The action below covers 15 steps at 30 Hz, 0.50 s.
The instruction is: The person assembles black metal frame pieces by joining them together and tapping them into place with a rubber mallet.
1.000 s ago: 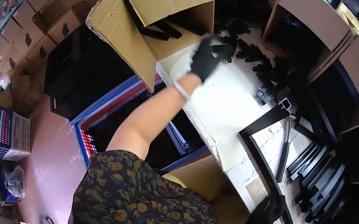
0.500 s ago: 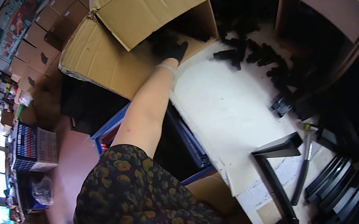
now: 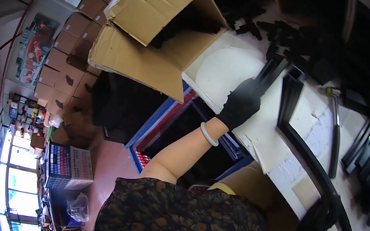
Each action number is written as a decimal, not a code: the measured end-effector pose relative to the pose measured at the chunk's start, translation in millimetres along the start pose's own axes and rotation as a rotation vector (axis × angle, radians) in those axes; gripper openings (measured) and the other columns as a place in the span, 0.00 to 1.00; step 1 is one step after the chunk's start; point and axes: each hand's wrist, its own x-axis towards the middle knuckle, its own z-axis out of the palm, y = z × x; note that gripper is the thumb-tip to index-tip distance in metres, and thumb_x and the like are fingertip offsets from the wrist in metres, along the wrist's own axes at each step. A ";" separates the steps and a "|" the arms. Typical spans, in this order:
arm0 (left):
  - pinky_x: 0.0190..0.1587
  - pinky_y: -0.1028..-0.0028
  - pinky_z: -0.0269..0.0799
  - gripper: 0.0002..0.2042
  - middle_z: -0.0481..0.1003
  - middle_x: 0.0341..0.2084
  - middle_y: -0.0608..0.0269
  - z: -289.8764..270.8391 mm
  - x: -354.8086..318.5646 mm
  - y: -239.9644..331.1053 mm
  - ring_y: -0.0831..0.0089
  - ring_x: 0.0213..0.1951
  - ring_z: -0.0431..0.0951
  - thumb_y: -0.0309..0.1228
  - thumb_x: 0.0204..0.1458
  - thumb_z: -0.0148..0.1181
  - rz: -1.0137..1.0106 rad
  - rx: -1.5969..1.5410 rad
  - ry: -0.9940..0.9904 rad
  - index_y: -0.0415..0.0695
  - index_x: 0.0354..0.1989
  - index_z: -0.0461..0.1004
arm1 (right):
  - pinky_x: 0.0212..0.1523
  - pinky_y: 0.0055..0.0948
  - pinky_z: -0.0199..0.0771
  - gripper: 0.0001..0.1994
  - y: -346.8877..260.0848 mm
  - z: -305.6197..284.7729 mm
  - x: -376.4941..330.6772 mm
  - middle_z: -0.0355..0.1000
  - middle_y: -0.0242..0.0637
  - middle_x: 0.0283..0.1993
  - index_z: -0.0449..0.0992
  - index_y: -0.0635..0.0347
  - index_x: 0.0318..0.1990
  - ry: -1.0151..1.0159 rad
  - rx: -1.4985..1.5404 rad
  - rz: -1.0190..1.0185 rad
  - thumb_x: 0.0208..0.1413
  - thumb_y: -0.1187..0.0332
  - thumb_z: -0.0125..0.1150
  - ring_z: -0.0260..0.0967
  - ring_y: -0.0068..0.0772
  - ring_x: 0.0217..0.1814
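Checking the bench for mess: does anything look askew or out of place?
The big cardboard box lies tipped on its side at the table end, flaps splayed, black pieces showing inside. Otherwise nothing stands out.

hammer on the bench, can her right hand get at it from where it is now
Probably yes. The hammer lies bare on the white bench, nothing on top. The right hand grips the long black frame bar just beside its handle, so it would have to let go first.
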 end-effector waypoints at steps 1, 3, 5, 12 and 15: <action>0.59 0.69 0.67 0.13 0.75 0.41 0.58 7.3 -2.4 4.1 0.67 0.45 0.76 0.19 0.47 0.61 -0.140 -0.055 -0.120 0.41 0.43 0.74 | 0.64 0.42 0.66 0.14 -0.3 1.1 -1.0 0.72 0.48 0.57 0.79 0.64 0.48 0.017 0.001 -0.028 0.53 0.83 0.62 0.67 0.50 0.63; 0.56 0.71 0.69 0.13 0.75 0.41 0.60 15.9 -3.7 0.3 0.70 0.44 0.76 0.20 0.50 0.61 -0.337 -0.234 -0.101 0.41 0.45 0.74 | 0.63 0.43 0.66 0.14 -1.0 2.1 2.6 0.72 0.48 0.56 0.79 0.64 0.48 0.049 0.044 -0.073 0.53 0.81 0.63 0.68 0.51 0.62; 0.46 0.73 0.73 0.12 0.76 0.40 0.58 11.7 4.4 13.1 0.72 0.40 0.77 0.23 0.54 0.61 -0.539 -0.585 0.054 0.41 0.47 0.73 | 0.63 0.43 0.66 0.14 -3.6 0.5 6.4 0.72 0.48 0.55 0.79 0.63 0.47 0.059 0.115 -0.076 0.52 0.81 0.63 0.68 0.52 0.61; 0.32 0.83 0.71 0.17 0.75 0.43 0.57 -67.9 24.0 110.8 0.82 0.30 0.75 0.31 0.65 0.51 -0.500 -1.221 0.498 0.37 0.59 0.66 | 0.64 0.42 0.66 0.11 -4.1 -13.2 0.1 0.73 0.46 0.55 0.80 0.61 0.42 0.086 0.156 -0.025 0.49 0.79 0.65 0.68 0.49 0.62; 0.27 0.88 0.66 0.18 0.73 0.42 0.59 -81.1 0.0 148.9 0.85 0.23 0.69 0.35 0.67 0.46 -0.358 -1.323 0.300 0.36 0.59 0.66 | 0.64 0.42 0.66 0.14 -4.5 -27.8 -0.4 0.73 0.47 0.55 0.78 0.61 0.48 0.074 0.285 0.023 0.52 0.78 0.64 0.67 0.51 0.62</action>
